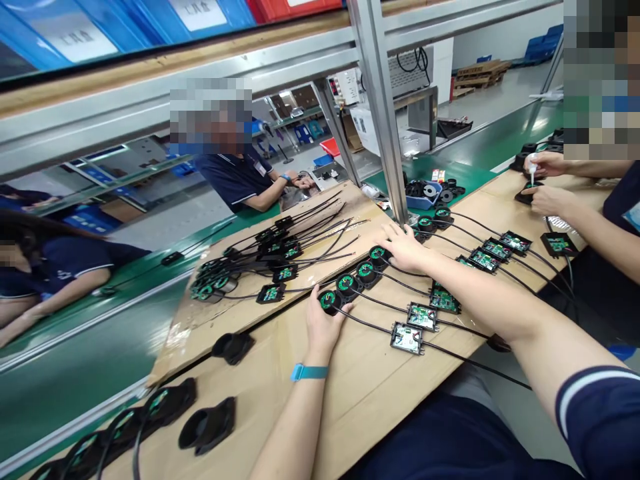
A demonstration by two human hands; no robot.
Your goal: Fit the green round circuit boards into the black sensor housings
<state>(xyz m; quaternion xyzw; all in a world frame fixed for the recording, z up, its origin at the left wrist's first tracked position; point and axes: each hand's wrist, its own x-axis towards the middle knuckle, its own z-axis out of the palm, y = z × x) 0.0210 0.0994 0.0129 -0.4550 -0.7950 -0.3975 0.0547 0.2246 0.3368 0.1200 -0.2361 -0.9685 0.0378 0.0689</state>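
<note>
A row of round black housings with green circuit boards [367, 270] lies along a seam in the cardboard. My left hand [323, 328], with a teal wristband, curls its fingers and thumb around the nearest round black housing [329, 302]. Further up the row, my right hand [403, 248] is bent over another round black housing [379, 255]; its fingertips partly hide the contact. Black cables run from the housings to open rectangular boxes with circuit boards [407, 338]. More housings [443, 215] sit beyond my right hand.
Loose black flanged housings [207, 425] lie at the lower left. Wired boxes [271, 293] cover the raised cardboard [240, 313]. A metal post [383, 113] rises behind. At the right, a co-worker's hands [550, 200] hold a white-tipped bottle; others sit across the green conveyor [125, 333].
</note>
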